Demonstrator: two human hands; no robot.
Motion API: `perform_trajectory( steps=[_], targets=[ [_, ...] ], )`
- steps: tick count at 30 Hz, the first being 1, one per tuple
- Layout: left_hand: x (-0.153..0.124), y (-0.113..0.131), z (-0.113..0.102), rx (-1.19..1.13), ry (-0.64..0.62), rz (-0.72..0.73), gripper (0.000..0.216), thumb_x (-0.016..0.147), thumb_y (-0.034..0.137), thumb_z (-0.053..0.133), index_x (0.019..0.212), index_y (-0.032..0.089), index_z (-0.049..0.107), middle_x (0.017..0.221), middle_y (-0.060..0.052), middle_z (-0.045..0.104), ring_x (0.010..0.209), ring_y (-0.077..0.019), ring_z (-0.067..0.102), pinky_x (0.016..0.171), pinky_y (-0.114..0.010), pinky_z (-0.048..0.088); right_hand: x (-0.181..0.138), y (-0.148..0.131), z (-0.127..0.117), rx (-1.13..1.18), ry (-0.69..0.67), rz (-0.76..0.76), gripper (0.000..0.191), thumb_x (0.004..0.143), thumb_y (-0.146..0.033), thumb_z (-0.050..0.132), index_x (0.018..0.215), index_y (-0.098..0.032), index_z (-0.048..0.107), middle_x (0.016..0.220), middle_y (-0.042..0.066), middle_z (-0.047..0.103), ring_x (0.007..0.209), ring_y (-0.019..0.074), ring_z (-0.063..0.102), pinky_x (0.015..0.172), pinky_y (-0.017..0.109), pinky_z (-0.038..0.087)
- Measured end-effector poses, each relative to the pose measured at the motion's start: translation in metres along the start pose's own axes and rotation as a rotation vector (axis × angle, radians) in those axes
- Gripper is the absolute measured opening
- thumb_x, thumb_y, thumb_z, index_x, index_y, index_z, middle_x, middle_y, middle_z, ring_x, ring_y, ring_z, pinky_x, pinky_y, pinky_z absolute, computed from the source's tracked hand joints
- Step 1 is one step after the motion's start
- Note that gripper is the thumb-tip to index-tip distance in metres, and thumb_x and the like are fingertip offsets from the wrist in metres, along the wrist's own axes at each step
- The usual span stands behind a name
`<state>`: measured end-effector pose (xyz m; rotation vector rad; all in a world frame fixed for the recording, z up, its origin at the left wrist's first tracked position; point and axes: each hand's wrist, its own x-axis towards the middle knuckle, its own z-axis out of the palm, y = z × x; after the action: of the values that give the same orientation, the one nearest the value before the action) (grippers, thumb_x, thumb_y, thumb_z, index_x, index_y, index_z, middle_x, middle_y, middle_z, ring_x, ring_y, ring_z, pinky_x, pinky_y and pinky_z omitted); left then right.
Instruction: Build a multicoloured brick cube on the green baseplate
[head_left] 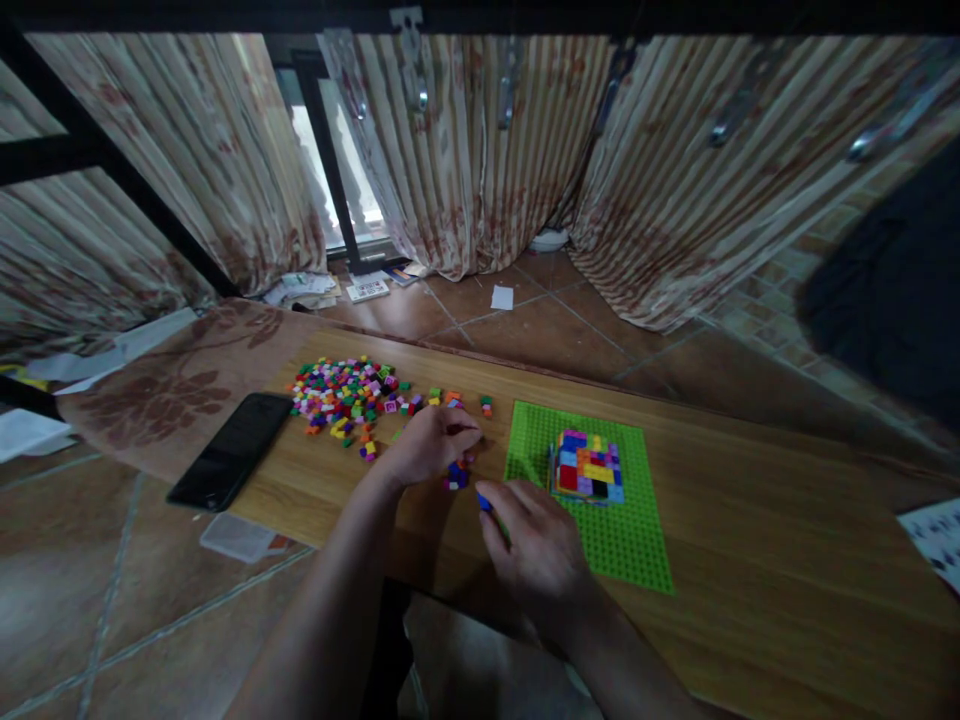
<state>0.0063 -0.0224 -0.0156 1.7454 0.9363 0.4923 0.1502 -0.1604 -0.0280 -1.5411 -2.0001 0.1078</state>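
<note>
My left hand [431, 443] rests on the wooden table [750, 520] with fingers curled over a few small bricks [455, 475]; what it grips, if anything, is hidden. My right hand [536, 545] is closed in a pinch on a small blue brick [484, 501], just left of the green baseplate [622, 545]. On the baseplate stands a multicoloured block of stacked bricks [589, 467]. A heap of loose coloured bricks [345, 393] lies to the left of my left hand.
A black phone [231, 450] lies at the table's left end, beside a patterned cloth [172, 380]. Curtains hang behind the table, with papers on the tiled floor. A printed sheet [937, 535] pokes in at the right edge.
</note>
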Motion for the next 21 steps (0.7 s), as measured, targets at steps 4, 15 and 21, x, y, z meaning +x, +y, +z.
perform_trajectory(
  steps=[4, 15, 21],
  targets=[
    [-0.004, -0.004, -0.008, 0.257, 0.03, 0.046, 0.019, 0.08, 0.025, 0.061, 0.069, 0.017, 0.073, 0.069, -0.003, 0.072, 0.064, -0.0147, 0.063, 0.061, -0.022, 0.044, -0.002, 0.002, 0.021, -0.055, -0.021, 0.031, 0.024, 0.09, -0.012, 0.049, 0.106, -0.017, 0.066, 0.083, 0.006, 0.068, 0.08, 0.022, 0.064, 0.072, 0.034, 0.05],
    [-0.009, -0.006, -0.015, 0.443, 0.115, 0.022, 0.016, 0.071, 0.017, 0.064, 0.078, 0.021, 0.079, 0.074, -0.004, 0.073, 0.067, -0.017, 0.062, 0.063, -0.023, 0.043, 0.003, 0.014, 0.025, -0.025, 0.041, 0.076, 0.033, 0.097, -0.017, 0.047, 0.129, -0.016, 0.057, 0.106, 0.011, 0.069, 0.096, 0.0232, 0.065, 0.083, 0.037, 0.052],
    [-0.012, -0.009, -0.02, 0.459, 0.138, -0.012, 0.03, 0.067, 0.01, 0.06, 0.086, 0.022, 0.08, 0.079, -0.003, 0.076, 0.073, -0.0197, 0.066, 0.069, -0.026, 0.047, 0.022, 0.001, 0.036, 0.026, 0.105, 0.055, 0.022, 0.097, -0.021, 0.049, 0.108, -0.02, 0.068, 0.105, 0.009, 0.067, 0.096, 0.0214, 0.062, 0.085, 0.035, 0.051]
  ],
)
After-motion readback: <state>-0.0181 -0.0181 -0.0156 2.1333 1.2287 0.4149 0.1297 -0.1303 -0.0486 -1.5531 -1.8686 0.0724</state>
